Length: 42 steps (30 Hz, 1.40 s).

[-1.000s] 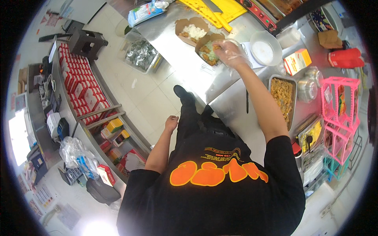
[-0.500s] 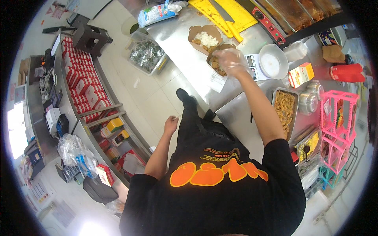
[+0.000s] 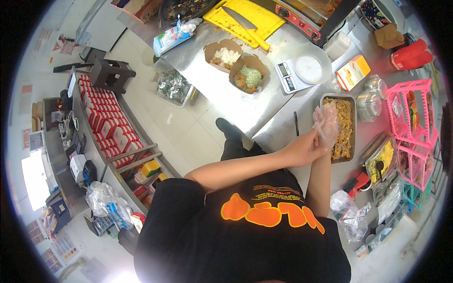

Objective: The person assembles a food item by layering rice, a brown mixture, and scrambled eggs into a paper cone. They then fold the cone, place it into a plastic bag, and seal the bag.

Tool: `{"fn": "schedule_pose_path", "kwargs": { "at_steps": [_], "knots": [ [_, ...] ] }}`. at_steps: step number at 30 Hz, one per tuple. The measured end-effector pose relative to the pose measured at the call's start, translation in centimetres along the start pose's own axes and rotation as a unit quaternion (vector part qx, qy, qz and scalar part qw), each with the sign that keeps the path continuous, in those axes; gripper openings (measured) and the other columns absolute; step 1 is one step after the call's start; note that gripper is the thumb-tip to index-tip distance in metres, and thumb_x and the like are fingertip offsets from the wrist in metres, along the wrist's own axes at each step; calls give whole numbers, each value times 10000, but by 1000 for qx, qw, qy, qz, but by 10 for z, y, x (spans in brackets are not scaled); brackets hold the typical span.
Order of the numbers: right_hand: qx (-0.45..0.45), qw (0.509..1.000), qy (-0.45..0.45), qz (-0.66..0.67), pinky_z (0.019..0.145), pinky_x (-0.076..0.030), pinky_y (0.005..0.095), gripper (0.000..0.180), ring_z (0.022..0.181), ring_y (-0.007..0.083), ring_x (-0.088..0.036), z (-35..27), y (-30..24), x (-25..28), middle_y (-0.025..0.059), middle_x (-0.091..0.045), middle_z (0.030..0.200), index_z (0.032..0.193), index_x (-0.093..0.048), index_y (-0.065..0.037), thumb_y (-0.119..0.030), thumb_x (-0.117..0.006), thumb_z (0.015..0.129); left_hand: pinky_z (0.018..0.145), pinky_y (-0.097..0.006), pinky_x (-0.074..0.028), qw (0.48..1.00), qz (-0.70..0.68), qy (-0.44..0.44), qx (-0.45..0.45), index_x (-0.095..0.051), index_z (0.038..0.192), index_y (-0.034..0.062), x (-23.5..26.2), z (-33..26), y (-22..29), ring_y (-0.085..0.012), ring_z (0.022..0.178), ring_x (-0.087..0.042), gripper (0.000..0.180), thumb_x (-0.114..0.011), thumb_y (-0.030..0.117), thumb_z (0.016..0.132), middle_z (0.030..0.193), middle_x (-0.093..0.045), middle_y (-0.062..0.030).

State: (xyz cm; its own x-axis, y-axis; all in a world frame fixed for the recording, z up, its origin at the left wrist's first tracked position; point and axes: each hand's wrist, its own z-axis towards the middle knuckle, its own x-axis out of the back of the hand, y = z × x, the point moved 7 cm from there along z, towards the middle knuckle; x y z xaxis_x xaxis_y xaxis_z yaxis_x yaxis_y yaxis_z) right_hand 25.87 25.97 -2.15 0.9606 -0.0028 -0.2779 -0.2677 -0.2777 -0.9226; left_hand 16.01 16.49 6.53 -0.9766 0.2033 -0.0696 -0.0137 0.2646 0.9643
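Observation:
My right hand, in a clear plastic glove, is over the left edge of a metal tray of chopped brown food. Its fingers point away from me and look loosely apart, with nothing visible in them. My left hand is bare and closed at the right wrist, its fingertips on the glove's cuff. Farther off on the steel counter stand two open brown cardboard food boxes. The left box holds white rice and brown pieces; the nearer box holds a pale green mound and brown food.
A digital scale with a round white bowl stands right of the boxes. Behind them a knife lies on a yellow cutting board. Pink racks stand at right. A tub of bagged greens sits left of the counter.
My right hand has left the nearer food box and come back toward the metal tray. My left hand has swung across from my left side to the right wrist. The view has shifted.

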Motion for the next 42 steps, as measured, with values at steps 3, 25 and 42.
{"fn": "schedule_pose_path", "kwargs": {
  "at_steps": [3,25,42],
  "knots": [
    [-7,997,-32,-66,1041,-382,445,604,1249,334,-459,14,35,37,187,-373,1431,1435,-310,-61,-306,-565,946,915,-438,-424,990,68,128,5,-384,1252,-65,-9,7,13,-416,1067,-513,598,-630,307,854,1119,-515,-267],
    [-102,993,35,55,1101,-298,483,635,1329,358,-367,30,-24,-150,197,-351,1453,1465,-258,-72,-424,-458,976,1093,-424,-263,978,-198,49,-50,-281,1358,-116,133,48,66,-408,1297,-354,849,-681,398,812,1349,-370,-323],
    [-38,997,62,-36,1086,-311,425,514,1298,345,-408,78,-11,-283,193,-403,1410,1398,-335,-26,-334,-388,991,1075,-396,-309,981,-188,-7,-39,-425,1325,-65,270,96,69,-344,1279,-422,838,-663,543,800,1325,-460,-274]
  ]
}}
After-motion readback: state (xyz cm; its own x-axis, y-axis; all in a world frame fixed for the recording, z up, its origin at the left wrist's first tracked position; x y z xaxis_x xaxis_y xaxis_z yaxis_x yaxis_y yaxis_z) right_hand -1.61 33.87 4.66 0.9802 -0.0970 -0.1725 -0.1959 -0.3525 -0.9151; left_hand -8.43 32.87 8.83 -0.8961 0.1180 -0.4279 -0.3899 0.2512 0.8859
